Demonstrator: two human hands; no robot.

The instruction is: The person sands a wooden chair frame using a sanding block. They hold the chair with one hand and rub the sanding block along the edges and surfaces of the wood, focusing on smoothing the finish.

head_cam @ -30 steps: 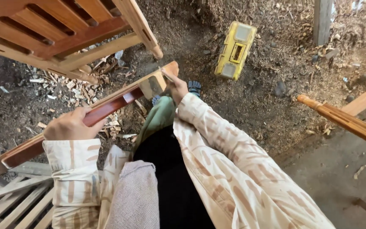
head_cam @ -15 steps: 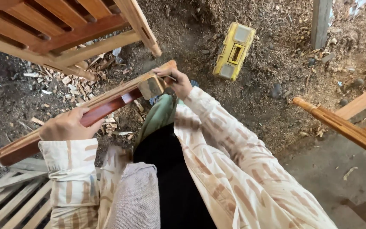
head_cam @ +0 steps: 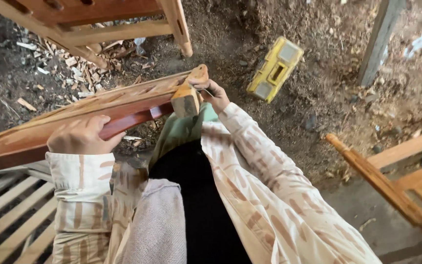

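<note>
- The right hand [head_cam: 217, 95] sits at the far end of the work, fingers curled and pinched on a thin, dark, blade-like tool [head_cam: 202, 88]. Only a short sliver of the tool shows, so its kind cannot be told.
- That tool's tip touches the pale, squared end block [head_cam: 185, 101] of the long reddish-brown wooden furniture rail [head_cam: 98, 105], just where the block meets the rail's rounded tip.
- The left hand [head_cam: 80, 135] is closed over the rail's near edge, knuckles up and fingers wrapped underneath, gripping it around the middle of its length.
- The rail's long axis runs from low left, by the person's left side, up and to the right toward the right hand. It lies across the lap, its far end tilted higher in the picture than its near end.
- So the worked spot lies directly at the right hand, and well apart from the left hand along the same axis. The right hand is the nearer of the two to the end block.
- Under the rail, the person's green trouser leg [head_cam: 179, 132] points toward the ground, with the patterned cream sleeves on either side of it.
- Farther out, a yellow plastic tool case [head_cam: 275, 69] lies on the sawdust-covered dirt floor [head_cam: 318, 58], beyond the right hand and not touching anything.
- Pale wood chips [head_cam: 69, 73] are scattered under a slatted wooden frame [head_cam: 123, 29] at top left. Another wooden frame piece [head_cam: 382, 181] stands at right, and pale slats [head_cam: 10, 210] lie at lower left.
</note>
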